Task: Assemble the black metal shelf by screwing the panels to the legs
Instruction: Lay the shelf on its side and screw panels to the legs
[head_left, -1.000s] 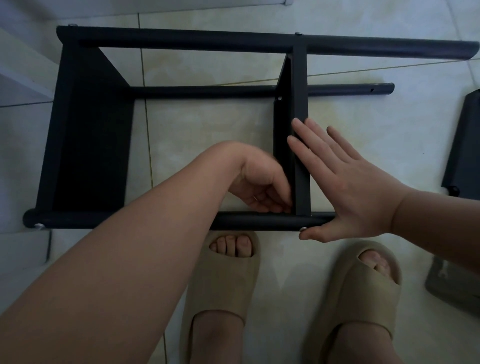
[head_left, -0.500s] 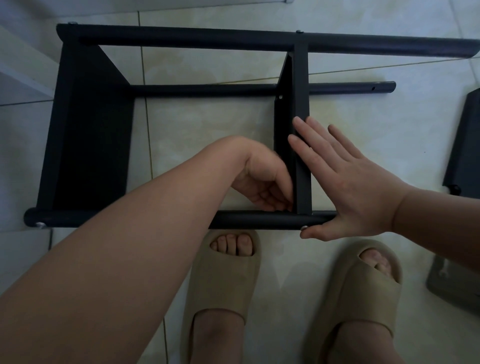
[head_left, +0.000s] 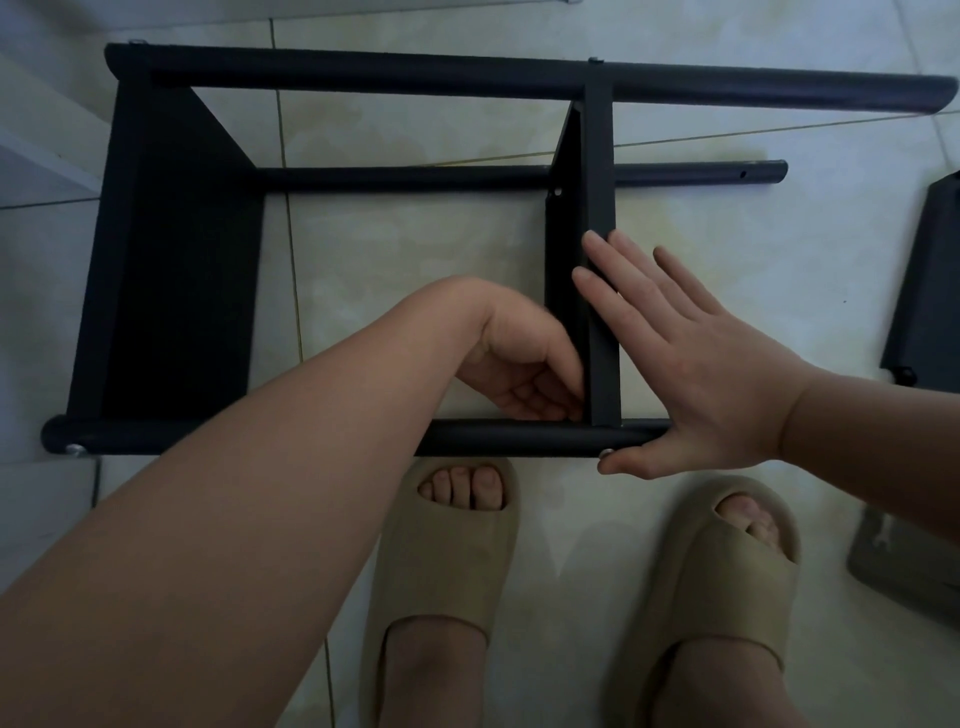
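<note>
The black metal shelf lies on its side on the tiled floor. Its left panel (head_left: 171, 260) and middle panel (head_left: 600, 156) stand between the far leg (head_left: 415, 78), a lower back leg (head_left: 415, 177) and the near leg (head_left: 519, 439). My left hand (head_left: 524, 369) reaches into the inner corner where the middle panel meets the near leg, fingers curled; what they hold is hidden. My right hand (head_left: 691, 374) lies flat against the middle panel's right side. Its thumb rests along the near leg beside a silver screw head (head_left: 605, 453).
A loose black panel (head_left: 930, 291) lies at the right edge, with a grey packet (head_left: 909, 566) below it. My feet in beige slippers (head_left: 447, 545) stand just in front of the near leg. Another screw head (head_left: 75, 449) shows at the leg's left end. A white ledge (head_left: 31, 156) is at left.
Almost nothing differs. My left wrist has shifted slightly at the corner, while my right hand stays flat on the middle panel.
</note>
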